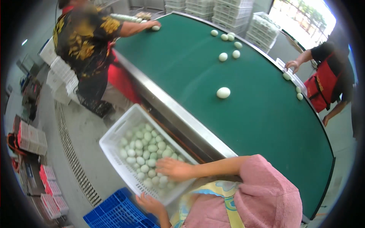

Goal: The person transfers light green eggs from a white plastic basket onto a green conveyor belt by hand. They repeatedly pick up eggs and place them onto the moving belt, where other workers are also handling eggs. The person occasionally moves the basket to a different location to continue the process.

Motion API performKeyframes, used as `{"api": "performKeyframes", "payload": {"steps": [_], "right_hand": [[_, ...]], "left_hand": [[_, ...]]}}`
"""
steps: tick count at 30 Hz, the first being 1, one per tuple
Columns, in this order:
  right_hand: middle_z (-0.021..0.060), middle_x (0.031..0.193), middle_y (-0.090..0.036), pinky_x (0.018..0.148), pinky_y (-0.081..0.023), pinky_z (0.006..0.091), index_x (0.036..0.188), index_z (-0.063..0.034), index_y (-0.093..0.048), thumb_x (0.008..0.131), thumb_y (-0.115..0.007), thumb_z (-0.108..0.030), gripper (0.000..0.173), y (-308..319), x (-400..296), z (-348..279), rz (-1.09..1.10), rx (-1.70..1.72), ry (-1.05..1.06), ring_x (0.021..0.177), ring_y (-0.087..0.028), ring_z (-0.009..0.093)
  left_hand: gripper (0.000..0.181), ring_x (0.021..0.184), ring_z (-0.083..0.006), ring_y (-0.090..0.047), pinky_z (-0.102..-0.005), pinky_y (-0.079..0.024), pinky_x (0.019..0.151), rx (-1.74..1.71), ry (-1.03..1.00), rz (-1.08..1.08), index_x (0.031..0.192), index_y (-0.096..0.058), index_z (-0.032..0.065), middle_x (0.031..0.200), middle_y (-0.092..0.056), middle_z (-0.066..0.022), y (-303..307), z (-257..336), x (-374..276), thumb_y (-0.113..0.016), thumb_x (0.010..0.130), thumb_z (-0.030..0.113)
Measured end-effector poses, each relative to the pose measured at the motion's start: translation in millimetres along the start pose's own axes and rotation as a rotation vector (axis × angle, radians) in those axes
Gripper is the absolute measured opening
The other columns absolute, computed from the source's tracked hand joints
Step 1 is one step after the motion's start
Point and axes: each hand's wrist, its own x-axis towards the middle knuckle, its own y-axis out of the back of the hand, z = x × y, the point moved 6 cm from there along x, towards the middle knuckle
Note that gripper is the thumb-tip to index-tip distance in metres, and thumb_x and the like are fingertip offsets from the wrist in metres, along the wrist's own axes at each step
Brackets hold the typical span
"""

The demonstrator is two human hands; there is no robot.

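Observation:
A white plastic crate [121, 162] with slotted walls stands before me, beside the table's metal edge. Pale green and whitish eggs [146, 145] fill much of it. My right hand [175, 168] reaches into the crate, palm down over the eggs; it is a little blurred, and whether an egg lies under the fingers is hidden. On the crate's lower side, my left hand [151, 203] has its fingers at the rim.
A green-topped table [182, 62] with a metal edge [171, 105] carries several loose eggs [223, 93]. A co-worker [85, 48] touches an egg at the far left end; another person [328, 74] stands across. A blue plastic crate [119, 209] sits below mine, near a floor drain [74, 159].

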Motion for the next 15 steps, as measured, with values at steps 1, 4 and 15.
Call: {"api": "performKeyframes", "payload": {"steps": [1,4,15], "right_hand": [[0.0176,0.139,-0.046,0.112,-0.030,0.0513,0.133,-0.0069,-0.049,0.073,-0.073,-0.013,0.065,59.0,2.1,-2.6,0.113,0.010,-0.043,0.132,-0.041,0.037],[0.0196,0.127,-0.051,0.103,-0.040,0.0500,0.125,-0.0049,-0.052,0.067,-0.079,-0.011,0.064,214.7,-31.9,32.5,0.561,-0.192,-0.383,0.121,-0.048,0.040],[0.0227,0.149,-0.029,0.088,-0.053,0.0459,0.151,-0.0245,-0.029,0.071,-0.083,-0.022,0.097,365.8,-198.0,245.2,0.922,-0.606,-0.918,0.118,-0.052,0.038]], "left_hand": [[0.025,0.124,-0.0402,-0.047,-0.0448,-0.043,0.100,0.012,-0.008,0.008,0.118,-0.056,0.0011,0.142,-0.040,-0.0213,-0.3,-1.5,-2.6,-0.049,0.095,0.007],[0.023,0.125,-0.0403,-0.046,-0.0453,-0.042,0.101,0.064,0.002,0.023,0.117,-0.057,0.0003,0.141,-0.040,-0.0228,-2.7,-5.5,-5.1,-0.048,0.097,0.009],[0.038,0.110,-0.0448,-0.050,-0.0493,-0.042,0.096,0.273,-0.038,-0.009,0.121,-0.056,-0.0038,0.126,-0.051,-0.0269,-16.7,-15.6,-9.0,-0.049,0.098,0.024]]}}
